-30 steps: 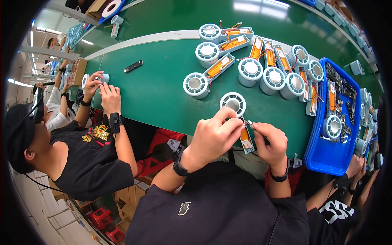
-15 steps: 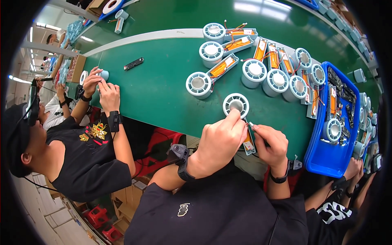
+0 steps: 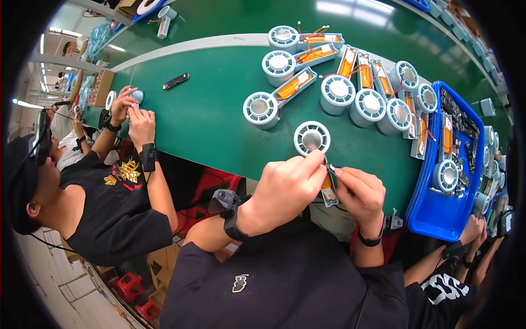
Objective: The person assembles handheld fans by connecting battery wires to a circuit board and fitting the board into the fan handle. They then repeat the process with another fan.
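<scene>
Right in front of me lies a light-blue device (image 3: 312, 127) with a round slotted head, a silvery disc in its middle and a trough-like handle. An orange battery (image 3: 327, 183) shows inside the handle, partly behind my hands. My left hand (image 3: 290, 183) is closed at the near rim of the head, with its fingertips pinched together; what lies between them is hidden. Close beside it, my right hand (image 3: 360, 192) pinches a small white wire connector (image 3: 332, 168) between thumb and forefinger, over the handle. Thin wires run between the two hands.
Several similar devices (image 3: 338, 93) with orange batteries stand beyond my hands. At right, a blue tray (image 3: 413, 216) holds dark circuit boards and one device. A slim dark board (image 3: 176, 81) lies left on the green table (image 3: 213, 115). Co-workers sit on both sides.
My left fingertips have drawn back from the middle of the round head to its near rim. My right hand still pinches the connector, now nearer the left fingers.
</scene>
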`<state>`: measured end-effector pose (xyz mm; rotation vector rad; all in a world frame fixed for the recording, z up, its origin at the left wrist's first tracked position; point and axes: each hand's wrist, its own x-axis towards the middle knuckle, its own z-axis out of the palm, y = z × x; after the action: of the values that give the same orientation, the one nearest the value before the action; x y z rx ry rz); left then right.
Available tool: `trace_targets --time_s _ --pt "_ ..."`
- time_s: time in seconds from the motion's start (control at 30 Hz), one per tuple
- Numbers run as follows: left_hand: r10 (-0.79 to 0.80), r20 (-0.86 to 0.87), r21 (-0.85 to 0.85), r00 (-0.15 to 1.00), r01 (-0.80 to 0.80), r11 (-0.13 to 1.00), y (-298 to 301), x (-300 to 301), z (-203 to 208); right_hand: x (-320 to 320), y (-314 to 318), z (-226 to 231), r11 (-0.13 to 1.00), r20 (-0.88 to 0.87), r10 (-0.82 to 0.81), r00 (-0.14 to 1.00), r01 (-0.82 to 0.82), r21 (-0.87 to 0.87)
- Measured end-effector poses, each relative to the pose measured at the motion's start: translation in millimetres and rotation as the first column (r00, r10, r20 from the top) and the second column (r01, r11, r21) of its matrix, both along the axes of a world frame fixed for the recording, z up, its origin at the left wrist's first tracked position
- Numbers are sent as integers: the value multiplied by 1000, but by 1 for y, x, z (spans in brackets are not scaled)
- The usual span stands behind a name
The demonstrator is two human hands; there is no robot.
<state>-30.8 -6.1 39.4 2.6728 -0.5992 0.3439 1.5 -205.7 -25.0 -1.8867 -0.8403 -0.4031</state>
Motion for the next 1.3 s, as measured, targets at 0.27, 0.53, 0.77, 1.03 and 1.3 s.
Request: trace_targets --time_s 0.27,0.53,0.77,1.03,1.3 --pt "-135 190 -44 972 146 988 15 4 -20 -10 -4 -4 997 -103 -57 993 51 -60" --pt "-105 268 -196 958 161 967 15 5 -34 -11 -9 -9 998 -91 -41 995 36 -56" --pt "-74 273 -261 959 148 954 13 12 -41 -11 -21 -25 999 -192 -39 981 32 -42" --pt "-90 201 -350 975 158 923 13 13 -41 -13 -14 -22 997 -118 -54 992 49 -52" --pt "4 56 -311 998 13 950 3 1 -32 -12 -8 -20 996 -67 -45 997 39 -81"
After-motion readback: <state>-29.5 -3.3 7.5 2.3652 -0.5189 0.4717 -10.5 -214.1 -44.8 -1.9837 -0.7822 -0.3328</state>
